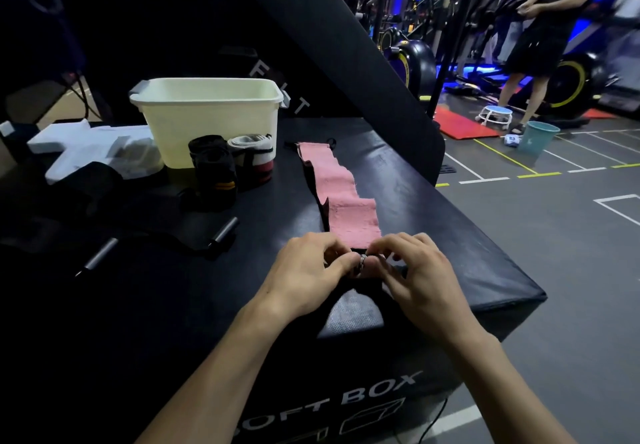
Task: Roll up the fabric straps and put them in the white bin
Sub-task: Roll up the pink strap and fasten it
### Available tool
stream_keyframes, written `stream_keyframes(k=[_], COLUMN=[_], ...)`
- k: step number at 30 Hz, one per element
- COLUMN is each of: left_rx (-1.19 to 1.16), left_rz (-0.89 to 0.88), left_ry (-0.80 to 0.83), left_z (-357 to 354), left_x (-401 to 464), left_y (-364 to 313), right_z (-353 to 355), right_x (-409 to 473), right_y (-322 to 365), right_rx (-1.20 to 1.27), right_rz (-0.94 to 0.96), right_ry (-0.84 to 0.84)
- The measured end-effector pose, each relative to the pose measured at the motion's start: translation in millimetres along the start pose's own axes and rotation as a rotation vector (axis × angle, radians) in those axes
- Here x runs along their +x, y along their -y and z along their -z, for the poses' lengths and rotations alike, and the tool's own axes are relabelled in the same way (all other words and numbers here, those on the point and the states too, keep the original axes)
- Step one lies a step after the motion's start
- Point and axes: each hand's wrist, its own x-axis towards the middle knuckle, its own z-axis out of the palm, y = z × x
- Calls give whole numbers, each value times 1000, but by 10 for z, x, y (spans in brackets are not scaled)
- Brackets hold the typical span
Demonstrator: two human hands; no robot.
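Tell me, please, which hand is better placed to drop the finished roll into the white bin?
Probably the left hand: the white bin stands on its side of the pink strap.

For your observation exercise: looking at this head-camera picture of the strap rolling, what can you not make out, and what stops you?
- Inside of the white bin: its near wall hides any contents.
- Near end of the pink strap: covered by the left hand and right hand, so the roll's progress is unclear.
- Dark items at the table's left: too dim to identify.

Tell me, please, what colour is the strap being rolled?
Pink strap, black underside, head view.
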Motion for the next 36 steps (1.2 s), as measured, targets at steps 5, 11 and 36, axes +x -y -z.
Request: stream_keyframes(k=[5, 11, 36], left_rx=[32, 255, 64], left_rz=[-125, -114, -43], left_ry=[14, 19, 88], left_z=[27, 77, 5], left_x=[-32, 48, 168], left_y=[2, -28, 22], right_z=[-26, -119, -15], right_x=[116, 210, 275], right_y=[-16, -24, -161], right_rx=[-71, -50, -30], right_rz=[-46, -3, 65], right_ry=[36, -30, 148])
